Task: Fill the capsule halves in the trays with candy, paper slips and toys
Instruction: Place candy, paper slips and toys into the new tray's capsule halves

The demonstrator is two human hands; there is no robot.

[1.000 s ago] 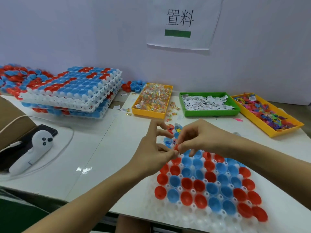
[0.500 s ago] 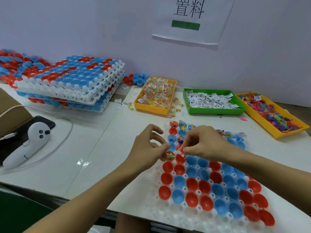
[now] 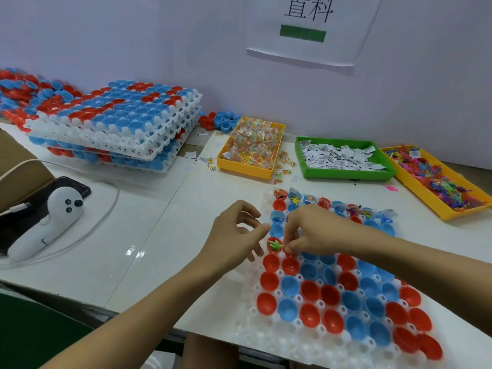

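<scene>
A white tray (image 3: 247,328) of red and blue capsule halves lies in front of me. Its far row holds filled halves (image 3: 323,202). A green toy (image 3: 275,245) sits in a red half at the tray's left side. My right hand (image 3: 314,230) reaches down just right of it, thumb and forefinger pinched on a small toy that they mostly hide. My left hand (image 3: 235,235) hovers at the tray's left edge with loosely curled fingers and holds nothing. Behind stand the yellow candy bin (image 3: 239,167), the green bin of paper slips (image 3: 346,174) and the yellow toy bin (image 3: 415,194).
A stack of white trays (image 3: 114,129) filled with capsule halves stands at the back left, with loose halves (image 3: 16,94) heaped behind it. A white controller (image 3: 45,222) with its cable and a black phone (image 3: 80,188) lie at the left. A few candies are scattered by the candy bin.
Both hands came down from pinching together above the tray. The green toy now lies in a red half. My left hand has let go and my right fingertips have sunk to the neighbouring half.
</scene>
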